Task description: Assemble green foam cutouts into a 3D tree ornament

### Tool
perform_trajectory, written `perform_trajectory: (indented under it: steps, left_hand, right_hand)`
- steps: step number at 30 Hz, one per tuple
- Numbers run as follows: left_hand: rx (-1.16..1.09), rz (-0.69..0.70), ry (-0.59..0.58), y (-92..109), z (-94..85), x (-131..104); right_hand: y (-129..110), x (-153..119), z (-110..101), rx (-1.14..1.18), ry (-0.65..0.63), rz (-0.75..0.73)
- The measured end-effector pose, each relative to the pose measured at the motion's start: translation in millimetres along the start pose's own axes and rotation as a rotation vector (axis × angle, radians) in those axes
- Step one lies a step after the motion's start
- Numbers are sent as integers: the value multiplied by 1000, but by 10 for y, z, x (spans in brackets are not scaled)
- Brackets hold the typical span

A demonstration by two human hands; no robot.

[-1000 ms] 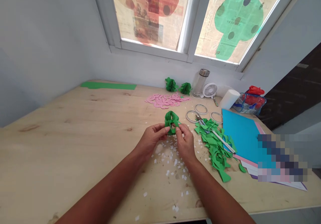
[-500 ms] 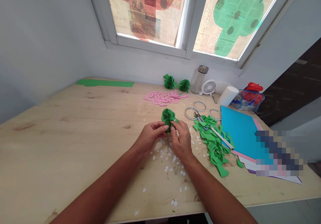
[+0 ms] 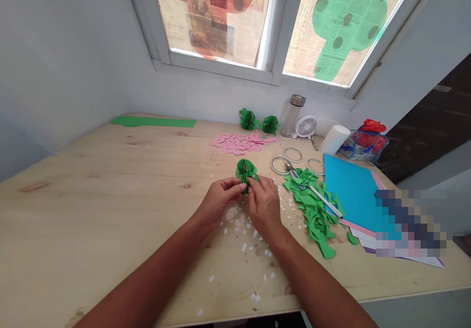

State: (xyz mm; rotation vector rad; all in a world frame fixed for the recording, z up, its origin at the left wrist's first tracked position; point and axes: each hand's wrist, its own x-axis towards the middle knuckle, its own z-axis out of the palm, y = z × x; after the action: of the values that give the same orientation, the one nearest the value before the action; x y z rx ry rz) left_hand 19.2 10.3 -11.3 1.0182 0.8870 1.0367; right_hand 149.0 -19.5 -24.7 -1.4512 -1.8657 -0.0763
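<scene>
A green folded-paper ornament (image 3: pixel 244 169) with many fanned layers is held between both hands over the wooden table (image 3: pixel 121 190). My left hand (image 3: pixel 222 198) pinches its lower left side with thumb and fingertips. On the other side, my right hand (image 3: pixel 264 201) is closed on its right edge, the fingers pressing into the layers. Part of the ornament's underside is hidden by the fingers. Small white paper bits (image 3: pixel 244 247) lie scattered below the hands. Two similar green ornaments, one of them a paper ornament (image 3: pixel 248 119) with rounded lobes, stand by the wall.
Pink paper cut-outs (image 3: pixel 239 143) lie beyond the hands. To the right are tape rolls (image 3: pixel 293 155), scissors (image 3: pixel 290 169), green scraps (image 3: pixel 312 205), a white pen (image 3: pixel 326 201) and blue paper (image 3: pixel 353 190). A bottle (image 3: pixel 293 114) and small fan (image 3: pixel 306 126) stand behind.
My right hand's fingers have shifted slightly left over the ornament, and its layers have turned a little. My left hand keeps almost the same pinch.
</scene>
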Motion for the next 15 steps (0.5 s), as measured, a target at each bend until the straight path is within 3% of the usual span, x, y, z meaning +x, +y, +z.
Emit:
perform_trajectory:
  steps: [6,15]
  left_hand:
    - [133,59,31,16,12,8]
    - [222,142,115,-36,10,-4]
  right_hand:
    - [-48,9,-14,-167,-63,-50]
    - [-121,-79,111,-205,-30,-130]
